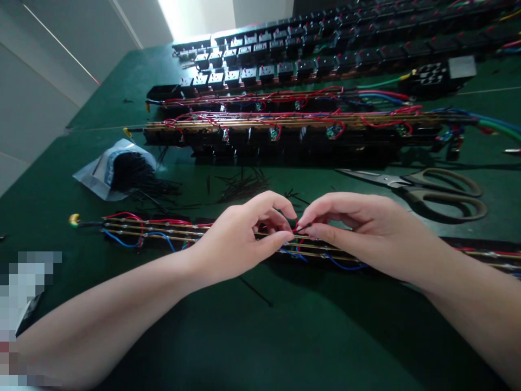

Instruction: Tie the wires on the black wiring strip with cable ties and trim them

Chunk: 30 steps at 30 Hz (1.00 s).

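Together, your left hand (pixel 240 239) and right hand (pixel 358 228) pinch a thin black tie (pixel 303 227) between fingertips, just above the wired strip (pixel 163 233) lying along the table's (pixel 285 336) near edge; scissors (pixel 431 190) rest toward the right edge.

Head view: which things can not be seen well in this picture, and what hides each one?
All in the head view.
Small black piece between left hand and right hand: too small, covered by fingertips; which hand grips it is unclear.
Wired strip: middle hidden under both hands, right end cut by the picture edge.
Lower left corner: a pixelated patch hides what lies there.
Far socket rows: dark, blurred, cut by top edge.
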Motion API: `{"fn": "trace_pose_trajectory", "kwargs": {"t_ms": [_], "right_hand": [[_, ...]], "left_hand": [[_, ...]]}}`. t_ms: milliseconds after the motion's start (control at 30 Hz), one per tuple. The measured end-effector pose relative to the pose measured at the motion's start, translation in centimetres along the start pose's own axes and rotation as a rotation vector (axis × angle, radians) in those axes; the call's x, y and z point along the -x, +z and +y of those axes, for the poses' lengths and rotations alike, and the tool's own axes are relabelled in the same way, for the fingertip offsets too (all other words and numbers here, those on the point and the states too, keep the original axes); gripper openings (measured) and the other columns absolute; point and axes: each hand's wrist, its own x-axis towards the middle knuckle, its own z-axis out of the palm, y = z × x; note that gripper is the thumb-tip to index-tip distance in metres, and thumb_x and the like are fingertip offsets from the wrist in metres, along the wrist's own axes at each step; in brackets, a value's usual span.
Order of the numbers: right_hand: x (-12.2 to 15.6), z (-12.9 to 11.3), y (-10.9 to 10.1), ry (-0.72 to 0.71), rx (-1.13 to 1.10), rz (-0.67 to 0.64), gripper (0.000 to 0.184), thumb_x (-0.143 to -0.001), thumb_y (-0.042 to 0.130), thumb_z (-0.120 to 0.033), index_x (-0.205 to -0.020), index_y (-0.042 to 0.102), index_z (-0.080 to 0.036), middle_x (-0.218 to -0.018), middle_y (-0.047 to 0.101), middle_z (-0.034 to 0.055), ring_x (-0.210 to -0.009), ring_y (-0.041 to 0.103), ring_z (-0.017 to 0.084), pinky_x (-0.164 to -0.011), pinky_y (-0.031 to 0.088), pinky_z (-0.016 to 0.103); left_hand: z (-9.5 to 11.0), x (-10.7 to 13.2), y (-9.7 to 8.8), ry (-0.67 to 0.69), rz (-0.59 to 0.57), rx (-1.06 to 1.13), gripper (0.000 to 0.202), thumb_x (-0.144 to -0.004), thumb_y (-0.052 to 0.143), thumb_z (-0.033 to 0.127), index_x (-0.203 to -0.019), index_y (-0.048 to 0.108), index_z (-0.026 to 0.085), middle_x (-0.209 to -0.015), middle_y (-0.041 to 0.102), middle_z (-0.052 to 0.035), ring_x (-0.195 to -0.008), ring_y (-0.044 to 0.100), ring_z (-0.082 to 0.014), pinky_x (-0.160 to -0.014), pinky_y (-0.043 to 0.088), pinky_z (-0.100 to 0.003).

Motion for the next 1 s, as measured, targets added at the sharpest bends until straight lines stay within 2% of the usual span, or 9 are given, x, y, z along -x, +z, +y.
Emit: {"fn": "trace_pose_trajectory", "kwargs": {"t_ms": [233,333,467,533,633,767,900,1000], "right_hand": [[-0.1,-0.5,-0.2,-0.048,0.044,-0.031,0.01,-0.092,0.069,-0.031,-0.092,0.077,-0.027,-0.083,0.077,0.0007,-0.07,0.07,0.017,-0.059,0.052,0.03],[-0.2,-0.5,-0.2,-0.056,0.041,-0.06,0.011,-0.091,0.067,-0.031,-0.09,0.077,-0.027,-0.082,0.077,0.001,-0.07,0.069,0.018,-0.059,0.052,0.031],[-0.2,-0.1,0.2,-0.063,0.063,-0.022,0.009,-0.09,0.067,-0.032,-0.09,0.073,-0.025,-0.081,0.073,0.0006,-0.07,0.066,0.017,-0.061,0.051,0.031],[-0.2,0.1,0.6,-0.041,0.066,0.036,0.007,-0.088,0.067,-0.031,-0.089,0.068,-0.024,-0.078,0.069,-0.0004,-0.069,0.064,0.017,-0.063,0.05,0.031],[-0.3,0.4,1.1,-0.019,-0.032,0.084,0.006,-0.084,0.065,-0.026,-0.089,0.063,-0.025,-0.078,0.067,-0.001,-0.071,0.066,0.018,-0.067,0.053,0.032],[-0.7,0.6,1.4,-0.056,-0.042,0.139,0.007,-0.082,0.058,-0.024,-0.088,0.055,-0.026,-0.077,0.067,-0.0008,-0.071,0.067,0.018,-0.07,0.056,0.034],[-0.8,0.7,1.8,-0.11,0.044,0.301,0.008,-0.085,0.051,-0.024,-0.092,0.047,-0.027,-0.08,0.067,-0.0005,-0.07,0.066,0.017,-0.067,0.055,0.034],[0.4,0.9,2.8,-0.146,0.167,0.458,0.004,-0.092,0.046,-0.027,-0.094,0.043,-0.029,-0.082,0.065,-0.0005,-0.073,0.066,0.018,-0.072,0.055,0.035]], "left_hand": [[-0.2,-0.1,0.0,0.021,0.004,-0.054,0.02,-0.092,0.072,0.029,-0.111,0.067,0.025,-0.098,0.071,-0.0005,-0.085,0.07,-0.014,-0.069,0.054,-0.021],[-0.2,-0.1,0.0,0.027,-0.013,-0.062,0.019,-0.093,0.071,0.03,-0.111,0.066,0.025,-0.099,0.071,-0.0004,-0.088,0.071,-0.0147,-0.071,0.054,-0.022],[-0.1,-0.4,0.1,0.078,-0.017,-0.092,0.018,-0.092,0.069,0.023,-0.11,0.065,0.023,-0.097,0.071,0.0008,-0.086,0.069,-0.0124,-0.073,0.052,-0.022],[-0.1,-0.7,0.3,0.115,0.044,-0.141,0.015,-0.092,0.067,0.019,-0.106,0.065,0.021,-0.097,0.07,0.0008,-0.083,0.066,-0.011,-0.071,0.049,-0.022],[-0.3,-1.1,0.8,0.147,0.148,-0.264,0.011,-0.092,0.064,0.018,-0.103,0.064,0.018,-0.103,0.071,-0.0016,-0.09,0.066,-0.013,-0.075,0.05,-0.024],[-0.9,-1.2,2.0,0.257,0.234,-0.592,0.014,-0.096,0.058,0.019,-0.109,0.065,0.018,-0.107,0.074,-0.0031,-0.097,0.068,-0.0161,-0.083,0.052,-0.027],[-1.0,0.1,3.0,0.288,0.39,-0.73,0.022,-0.102,0.048,0.022,-0.113,0.066,0.017,-0.118,0.074,-0.0106,-0.115,0.064,-0.0261,-0.104,0.045,-0.041],[-1.1,2.1,3.5,0.281,0.489,-0.811,0.028,-0.105,0.042,0.024,-0.118,0.066,0.017,-0.125,0.072,-0.0131,-0.121,0.061,-0.0294,-0.11,0.04,-0.046]]}}
